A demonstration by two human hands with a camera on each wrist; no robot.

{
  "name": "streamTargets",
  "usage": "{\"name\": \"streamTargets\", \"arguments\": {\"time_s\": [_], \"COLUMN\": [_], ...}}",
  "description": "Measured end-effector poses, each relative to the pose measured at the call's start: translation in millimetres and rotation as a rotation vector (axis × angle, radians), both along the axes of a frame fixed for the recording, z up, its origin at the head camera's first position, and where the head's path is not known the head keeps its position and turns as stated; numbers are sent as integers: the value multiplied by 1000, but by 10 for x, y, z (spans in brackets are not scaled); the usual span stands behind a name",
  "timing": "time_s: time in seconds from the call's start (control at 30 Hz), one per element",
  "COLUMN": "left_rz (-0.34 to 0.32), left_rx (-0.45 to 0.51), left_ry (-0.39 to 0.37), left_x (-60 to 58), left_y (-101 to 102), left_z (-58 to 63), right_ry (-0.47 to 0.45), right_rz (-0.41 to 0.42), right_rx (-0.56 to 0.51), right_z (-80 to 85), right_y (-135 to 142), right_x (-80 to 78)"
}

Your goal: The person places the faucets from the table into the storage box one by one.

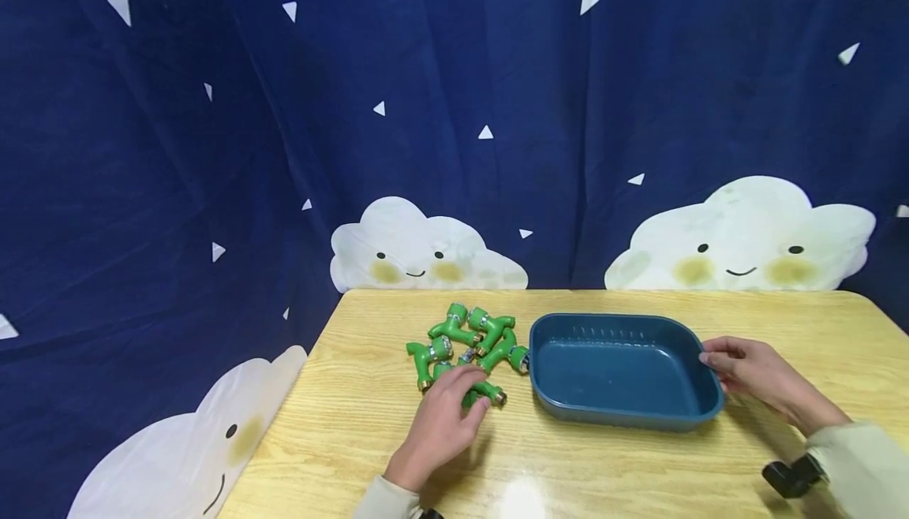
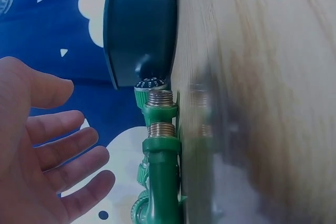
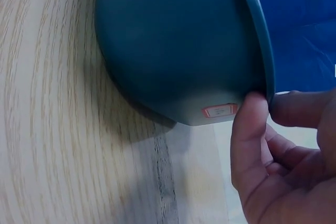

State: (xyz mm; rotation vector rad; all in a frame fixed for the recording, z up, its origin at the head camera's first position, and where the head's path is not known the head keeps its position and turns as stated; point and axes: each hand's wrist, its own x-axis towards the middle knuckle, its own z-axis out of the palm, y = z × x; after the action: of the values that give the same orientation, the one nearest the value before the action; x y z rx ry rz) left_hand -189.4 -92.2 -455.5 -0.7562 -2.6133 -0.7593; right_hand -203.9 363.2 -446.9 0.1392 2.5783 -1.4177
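Observation:
Several green taps with brass threaded ends lie in a loose cluster on the table. My left hand hovers at the near side of the cluster, hiding part of it. In the left wrist view, that hand has spread, relaxed fingers with nothing between them, beside the row of taps. Right of the taps stands a dark blue rectangular basin, with nothing in it. My right hand pinches the basin's right rim between thumb and fingers, as the right wrist view of the hand also shows.
The wooden table ends at a dark blue curtain printed with clouds and triangles. One tap sits right against the basin's left side. A small red-bordered label is stuck on the basin's outer wall.

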Motion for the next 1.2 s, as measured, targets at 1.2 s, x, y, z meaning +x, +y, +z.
{"name": "streamTargets", "arguments": {"time_s": [1.2], "left_rz": [8], "left_rx": [13], "left_ry": [-61], "left_x": [-12], "left_y": [-26], "left_z": [-10], "right_ry": [-45], "right_rz": [-10], "right_rx": [-8], "right_z": [5], "right_y": [-183], "right_x": [-56]}}
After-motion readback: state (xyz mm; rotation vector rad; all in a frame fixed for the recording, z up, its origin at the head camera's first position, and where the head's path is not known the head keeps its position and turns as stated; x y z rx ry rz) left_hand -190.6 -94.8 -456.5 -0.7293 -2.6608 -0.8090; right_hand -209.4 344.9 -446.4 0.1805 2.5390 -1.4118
